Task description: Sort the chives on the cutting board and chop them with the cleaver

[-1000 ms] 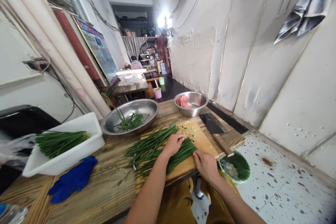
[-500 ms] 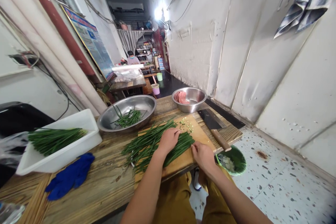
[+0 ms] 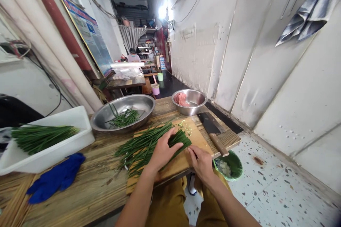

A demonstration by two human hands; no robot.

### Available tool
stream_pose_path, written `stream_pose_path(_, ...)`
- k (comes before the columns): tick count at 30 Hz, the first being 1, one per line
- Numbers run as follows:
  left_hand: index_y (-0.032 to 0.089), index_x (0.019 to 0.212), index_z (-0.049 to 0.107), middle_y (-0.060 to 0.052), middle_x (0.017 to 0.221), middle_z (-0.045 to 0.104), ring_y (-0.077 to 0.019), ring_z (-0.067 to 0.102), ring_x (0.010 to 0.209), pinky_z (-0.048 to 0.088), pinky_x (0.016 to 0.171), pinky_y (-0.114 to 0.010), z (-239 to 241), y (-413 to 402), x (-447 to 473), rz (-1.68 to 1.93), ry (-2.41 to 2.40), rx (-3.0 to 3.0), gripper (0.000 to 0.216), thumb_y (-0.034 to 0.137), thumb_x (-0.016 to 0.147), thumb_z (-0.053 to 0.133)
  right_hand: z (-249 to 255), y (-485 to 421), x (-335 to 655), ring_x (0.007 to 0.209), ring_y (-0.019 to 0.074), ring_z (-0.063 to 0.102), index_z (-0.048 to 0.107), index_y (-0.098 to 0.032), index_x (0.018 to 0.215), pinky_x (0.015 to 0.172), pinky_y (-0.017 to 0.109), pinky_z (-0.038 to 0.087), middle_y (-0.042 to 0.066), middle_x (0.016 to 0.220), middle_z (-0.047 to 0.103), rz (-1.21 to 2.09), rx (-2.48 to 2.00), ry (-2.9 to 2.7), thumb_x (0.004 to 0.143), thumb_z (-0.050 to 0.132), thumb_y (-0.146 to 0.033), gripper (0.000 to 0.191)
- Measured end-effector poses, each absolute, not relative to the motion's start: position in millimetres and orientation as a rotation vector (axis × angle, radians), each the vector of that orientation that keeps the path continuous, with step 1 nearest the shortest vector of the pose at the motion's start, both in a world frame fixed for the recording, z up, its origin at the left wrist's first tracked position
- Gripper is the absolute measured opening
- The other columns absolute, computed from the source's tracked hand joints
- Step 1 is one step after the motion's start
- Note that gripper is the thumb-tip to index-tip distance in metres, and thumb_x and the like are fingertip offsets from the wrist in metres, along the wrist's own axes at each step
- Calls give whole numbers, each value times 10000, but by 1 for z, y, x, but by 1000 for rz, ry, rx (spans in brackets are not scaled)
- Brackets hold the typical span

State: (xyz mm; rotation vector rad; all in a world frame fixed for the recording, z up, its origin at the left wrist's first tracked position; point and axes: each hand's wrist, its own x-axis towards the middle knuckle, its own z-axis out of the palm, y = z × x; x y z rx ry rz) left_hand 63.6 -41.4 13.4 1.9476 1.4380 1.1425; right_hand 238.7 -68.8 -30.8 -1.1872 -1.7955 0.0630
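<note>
A long bunch of green chives (image 3: 141, 145) lies across a wooden cutting board (image 3: 198, 138) on the wooden table (image 3: 87, 191). My left hand (image 3: 163, 151) curls over the bunch near its cut end, fingers wrapped round the stalks. My right hand (image 3: 200, 161) rests on the board's near edge just right of the cut ends, fingers bent, touching the tips of the stalks. A cleaver (image 3: 213, 131) with a wooden handle lies on the table to the right of the board, untouched. A few chopped green bits (image 3: 186, 127) sit at the board's far corner.
A large steel basin (image 3: 122, 113) holds some chives; a smaller steel bowl (image 3: 189, 101) holds pink meat. A white tub (image 3: 45, 149) of chives stands at the left, with blue gloves (image 3: 54, 177) in front. A green bowl (image 3: 229, 165) sits below the table's right end. A person sits far back.
My left hand has slid toward me along the bunch and closed round the stalks. My right hand shifted slightly left toward the cut ends. The camera view has drifted.
</note>
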Motion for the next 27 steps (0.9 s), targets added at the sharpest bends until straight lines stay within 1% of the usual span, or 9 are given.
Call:
stream_pose_path(3, 165, 1072, 669, -77, 1076, 673, -198, 607, 1002, 440, 947, -345, 25, -31, 54, 1189, 1346, 1816, 371, 414, 837, 525, -29, -70, 237, 669, 141, 656, 691, -176, 892, 656, 221, 465, 17, 789, 727, 82, -1118, -1794, 924, 457, -272, 255)
stream_pose_path(5, 155, 957, 713, -78, 1037, 691, -205, 614, 987, 440, 950, -351, 28, -25, 52, 1179, 1292, 1803, 343, 416, 828, 532, -29, -70, 236, 678, 147, 662, 696, -178, 891, 660, 227, 475, 17, 797, 730, 104, -1122, -1795, 920, 466, -268, 249)
stream_pose_path(10, 138, 1015, 708, -82, 1076, 688, -233, 615, 1016, 426, 970, -373, 24, -20, 56, 1158, 1249, 1527, 410, 437, 748, 624, -26, -72, 236, 692, 151, 668, 699, -178, 890, 665, 226, 478, 23, 800, 730, 157, -1132, -1811, 919, 462, -271, 257)
stream_pose_path(14, 135, 951, 727, -61, 988, 714, -216, 637, 899, 462, 865, -321, 20, -17, 58, 1060, 1203, 1502, 392, 440, 714, 663, -25, -75, 235, 691, 144, 664, 690, -166, 883, 656, 213, 459, 27, 780, 719, 239, -1167, -1813, 922, 433, -260, 277)
stream_pose_path(18, 136, 883, 734, -31, 856, 721, -196, 629, 792, 461, 744, -278, 18, -3, 60, 952, 1240, 1626, 358, 447, 744, 624, -26, -66, 232, 675, 146, 651, 676, -158, 865, 637, 209, 430, 37, 745, 702, 310, -1280, -1800, 928, 394, -274, 311)
stream_pose_path(21, 124, 805, 724, -55, 816, 714, -211, 630, 788, 452, 731, -292, 13, 5, 65, 860, 1418, 1812, 363, 411, 827, 503, -24, -55, 230, 701, 157, 653, 674, -170, 844, 633, 211, 406, 39, 754, 706, 362, -1478, -1885, 919, 411, -266, 289)
stream_pose_path(22, 128, 820, 720, -67, 850, 714, -219, 632, 823, 449, 758, -303, 11, 4, 66, 829, 1484, 1887, 367, 387, 852, 462, -23, -53, 231, 713, 159, 654, 674, -176, 839, 632, 212, 400, 39, 760, 708, 377, -1554, -1921, 915, 422, -265, 278)
stream_pose_path(24, 157, 959, 699, -79, 1012, 697, -227, 617, 962, 426, 864, -334, 5, -2, 69, 784, 1598, 2032, 347, 349, 878, 422, -20, -51, 235, 733, 163, 655, 674, -188, 845, 631, 214, 391, 40, 777, 712, 380, -1670, -1986, 922, 423, -292, 282)
stream_pose_path(27, 225, 1254, 546, -69, 1312, 550, -225, 484, 1219, 326, 1028, -388, -2, -19, 72, 672, 1629, 2220, 412, 368, 879, 454, -13, -54, 253, 766, 170, 651, 663, -193, 952, 672, 230, 400, 61, 822, 711, 244, -1765, -2032, 948, 362, -355, 342)
